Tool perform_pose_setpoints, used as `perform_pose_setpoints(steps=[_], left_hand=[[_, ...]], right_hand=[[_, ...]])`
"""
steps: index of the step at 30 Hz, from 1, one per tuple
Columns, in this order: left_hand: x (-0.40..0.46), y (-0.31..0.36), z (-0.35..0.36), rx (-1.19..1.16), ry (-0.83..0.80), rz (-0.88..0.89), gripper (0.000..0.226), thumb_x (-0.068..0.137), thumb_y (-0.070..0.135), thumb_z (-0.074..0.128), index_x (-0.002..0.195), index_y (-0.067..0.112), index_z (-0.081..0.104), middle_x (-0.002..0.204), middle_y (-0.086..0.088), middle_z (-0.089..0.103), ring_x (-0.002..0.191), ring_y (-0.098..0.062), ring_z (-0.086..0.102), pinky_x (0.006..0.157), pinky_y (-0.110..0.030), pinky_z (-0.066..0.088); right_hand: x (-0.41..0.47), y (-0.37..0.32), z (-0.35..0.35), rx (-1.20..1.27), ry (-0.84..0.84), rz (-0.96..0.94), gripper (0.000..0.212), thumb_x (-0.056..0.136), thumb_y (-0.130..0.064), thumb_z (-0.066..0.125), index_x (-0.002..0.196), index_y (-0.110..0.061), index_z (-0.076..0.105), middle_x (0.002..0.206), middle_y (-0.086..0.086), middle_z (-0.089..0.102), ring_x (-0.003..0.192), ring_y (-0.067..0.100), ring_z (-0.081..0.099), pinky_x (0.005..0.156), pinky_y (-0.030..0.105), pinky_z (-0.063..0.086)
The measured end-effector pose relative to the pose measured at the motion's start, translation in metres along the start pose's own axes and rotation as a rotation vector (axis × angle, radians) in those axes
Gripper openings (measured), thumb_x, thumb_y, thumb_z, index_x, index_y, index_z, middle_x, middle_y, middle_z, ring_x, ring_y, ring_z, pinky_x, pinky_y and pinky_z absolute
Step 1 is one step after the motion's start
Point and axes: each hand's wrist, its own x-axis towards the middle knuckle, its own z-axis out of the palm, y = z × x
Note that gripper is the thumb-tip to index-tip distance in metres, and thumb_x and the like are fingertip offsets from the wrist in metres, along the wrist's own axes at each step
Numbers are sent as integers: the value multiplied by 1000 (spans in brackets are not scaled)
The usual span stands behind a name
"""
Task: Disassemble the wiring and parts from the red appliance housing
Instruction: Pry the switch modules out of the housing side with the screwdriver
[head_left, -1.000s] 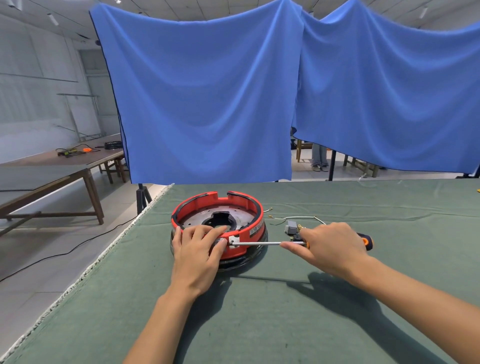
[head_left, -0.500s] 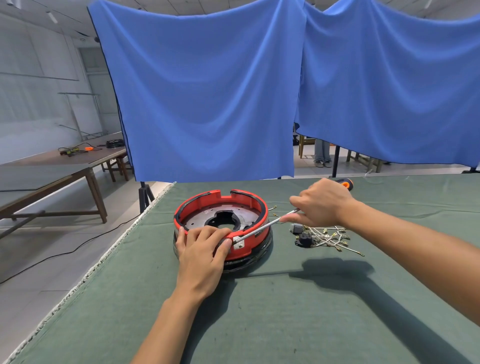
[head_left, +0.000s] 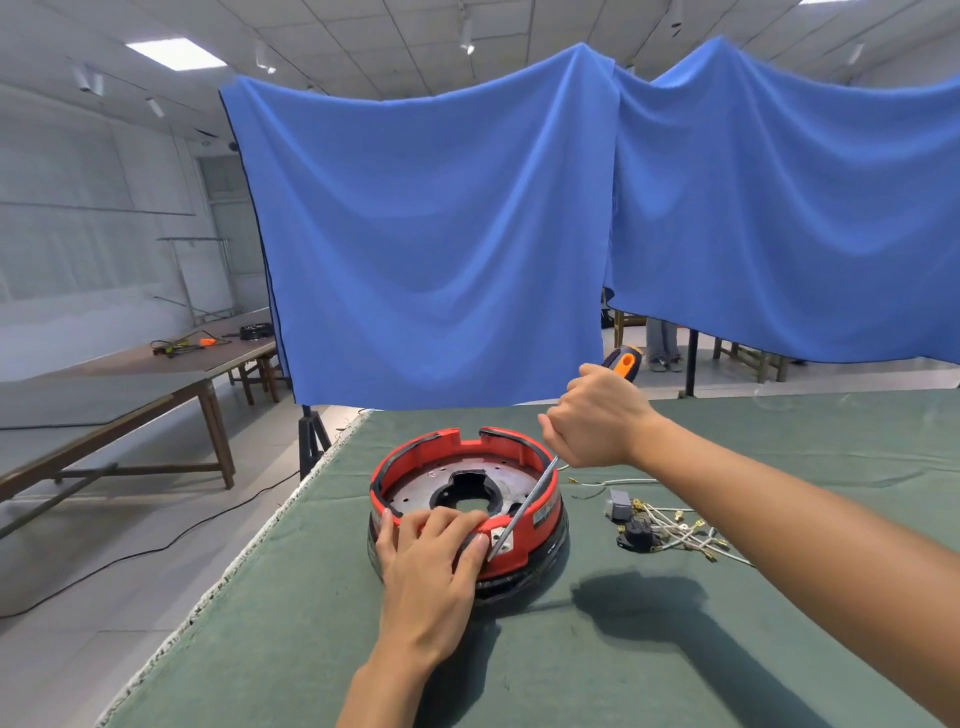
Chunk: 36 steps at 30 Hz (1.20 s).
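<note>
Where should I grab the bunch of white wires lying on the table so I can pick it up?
Pinch the wire bundle where the white strands cross, coming straight down from above. It lies flat and loose on the green table, right of the red housing. The little brass ends splay outward, so probably avoid those.

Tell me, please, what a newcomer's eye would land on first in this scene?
Probably the red appliance housing at the middle of the green table, with the left hand resting on its near rim. The right hand grips a screwdriver angled down onto it. Blue curtains fill the background.
</note>
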Motion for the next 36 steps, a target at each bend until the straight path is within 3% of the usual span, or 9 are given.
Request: perform_pose_setpoints(steps=[5, 10, 13, 17, 21, 24, 29, 36], left_hand=[[0, 0, 0, -39, -6, -13, 49, 83, 58, 24, 107, 44, 64, 95, 37, 50, 106, 6, 36, 109, -20, -10], [3, -3, 1, -44, -29, -33, 39, 88, 47, 29, 108, 47, 63, 98, 36, 51, 105, 6, 36, 111, -27, -3], [2, -2, 0, -6, -41, -23, 40, 90, 44, 29, 112, 46, 62, 99, 33, 51, 105, 2, 37, 112, -33, 0], [0, -1, -1, 43, -66, -12, 43, 92, 44, 27, 121, 44, 58, 104, 31, 48, 110, -3, 37, 113, -33, -3], [-2, 3, 0, 63, -68, -23, 45, 92, 44, 24, 121, 42, 58, 104, 30, 45, 113, -5, 36, 114, -37, -2], [-1, 4, 2, 55, -61, -31, 44, 92, 44, 26, 119, 40, 60, 103, 29, 46, 112, -8, 37, 113, -39, 0], [-1, 3, 2, 37, -56, -45, 43, 92, 43, 27, 117, 38, 62, 102, 26, 49, 111, -10, 38, 112, -39, 0], [-1, 0, 5, 21, -27, -30, 40, 93, 42, 30, 115, 37, 63, 100, 27, 48, 109, -8, 36, 110, -32, -5]], right_hand=[[-25, -1, -13, 18, 33, 127, 49, 79, -26, 53, 32, -17, 42, 32, -2, 46, 29, 18, 41, 48, 23, 29], [-64, -5, -25, 73, -69, 323, 53, 82, -25, 56, 32, -12, 44, 31, -1, 44, 29, 19, 36, 47, 23, 30], [-76, -16, -31, 93, -168, 386, 51, 89, -28, 54, 41, -13, 44, 44, 3, 58, 39, 23, 51, 50, 25, 31], [-81, -35, -36, 164, -280, 455, 45, 98, -34, 31, 63, -19, 55, 76, 1, 71, 70, 26, 66, 53, 28, 25], [-89, -42, -39, 175, -378, 509, 40, 98, -32, 31, 63, -18, 45, 77, 1, 70, 68, 27, 64, 51, 28, 27], [-91, -44, -37, 181, -436, 499, 36, 94, -25, 35, 59, -16, 35, 77, 1, 69, 59, 29, 52, 46, 26, 20], [-83, -39, -27, 199, -411, 529, 37, 93, -28, 35, 57, -18, 33, 78, 1, 68, 59, 28, 45, 45, 27, 18], [-62, -23, -6, 187, -295, 474, 44, 94, -32, 36, 53, -16, 37, 64, 2, 62, 54, 26, 46, 51, 27, 30]])
